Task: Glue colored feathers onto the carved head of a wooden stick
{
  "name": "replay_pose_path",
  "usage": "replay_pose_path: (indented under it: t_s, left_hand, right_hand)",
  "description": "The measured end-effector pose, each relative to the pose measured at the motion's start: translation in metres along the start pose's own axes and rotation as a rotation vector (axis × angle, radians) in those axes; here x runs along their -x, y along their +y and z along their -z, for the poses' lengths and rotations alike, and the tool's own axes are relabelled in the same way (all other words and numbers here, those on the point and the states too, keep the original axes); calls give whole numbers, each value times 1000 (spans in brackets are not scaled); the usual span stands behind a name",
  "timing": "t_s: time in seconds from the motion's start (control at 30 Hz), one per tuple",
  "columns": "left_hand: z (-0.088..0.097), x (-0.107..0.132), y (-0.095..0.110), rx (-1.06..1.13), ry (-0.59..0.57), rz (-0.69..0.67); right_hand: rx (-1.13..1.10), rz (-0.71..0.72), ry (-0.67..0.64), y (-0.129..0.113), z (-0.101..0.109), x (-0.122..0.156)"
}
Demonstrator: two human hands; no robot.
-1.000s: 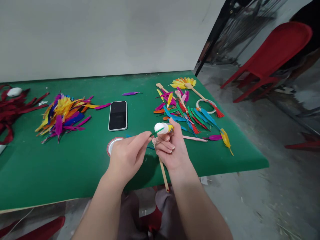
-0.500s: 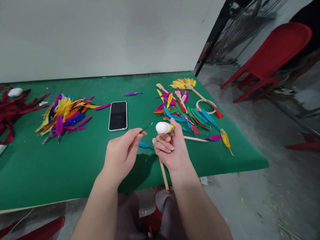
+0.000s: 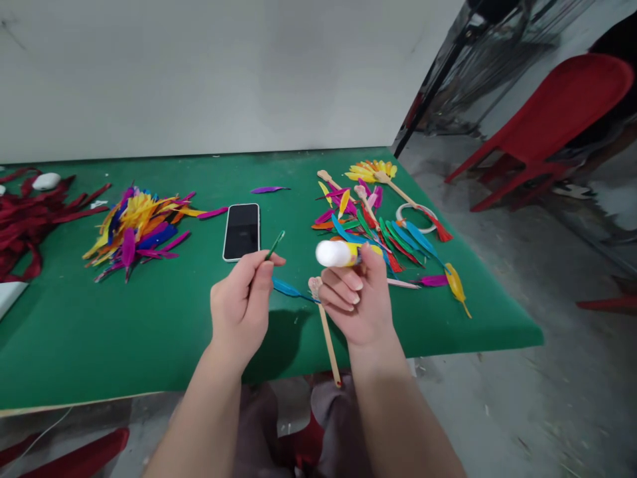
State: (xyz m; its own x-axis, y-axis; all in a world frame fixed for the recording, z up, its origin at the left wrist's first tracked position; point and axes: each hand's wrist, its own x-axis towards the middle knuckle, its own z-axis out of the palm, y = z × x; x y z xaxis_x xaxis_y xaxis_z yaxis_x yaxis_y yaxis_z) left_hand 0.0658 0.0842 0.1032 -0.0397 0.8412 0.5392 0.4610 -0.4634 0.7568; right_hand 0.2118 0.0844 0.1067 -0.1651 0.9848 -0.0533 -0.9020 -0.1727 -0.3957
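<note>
Pinched between thumb and fingers of my left hand (image 3: 243, 299) is a thin green feather (image 3: 277, 243), its end sticking up past the fingertips. My right hand (image 3: 367, 305) is wrapped around a small glue bottle (image 3: 336, 253) with a white top and a yellow body, the white end pointing left toward the feather. The two are apart. Below the hands a wooden stick (image 3: 328, 342) with a flared pinkish head lies across the table's front edge. A blue feather (image 3: 288, 288) lies between the hands, its tip partly behind my left one.
On the green table (image 3: 164, 332) are a phone (image 3: 241, 231), a heap of coloured feathers (image 3: 142, 226), dark red ribbons (image 3: 30, 219) and a lone purple feather (image 3: 269, 190). Feathers, sticks and a white ring (image 3: 401, 214) lie at right. A red chair (image 3: 552, 119) stands beyond.
My hands have drawn apart: the glue bottle has shifted right and tipped more sideways, and the green feather has moved left and stands steeper. The view has shifted slightly.
</note>
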Motion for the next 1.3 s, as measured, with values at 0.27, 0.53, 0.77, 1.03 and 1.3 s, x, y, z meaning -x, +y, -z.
replay_pose_path:
  t_s: [0.27,0.53,0.77,1.03,1.3]
  left_hand:
    - [-8,6,8,27,-176,-131]
    - [-14,8,15,-65,-214,-239]
    - [-16,8,16,-75,-251,-238]
    - [-16,9,16,-59,-261,-239]
    - [-16,9,16,-85,-252,-315]
  right_hand:
    - [49,-20,139,1,-6,-2]
    - [17,-36,183,-2,-8,-2]
    - [16,-41,200,-2,-8,-2]
    - [18,-54,207,-2,-9,-3]
    - [26,-69,254,-1,-8,-4]
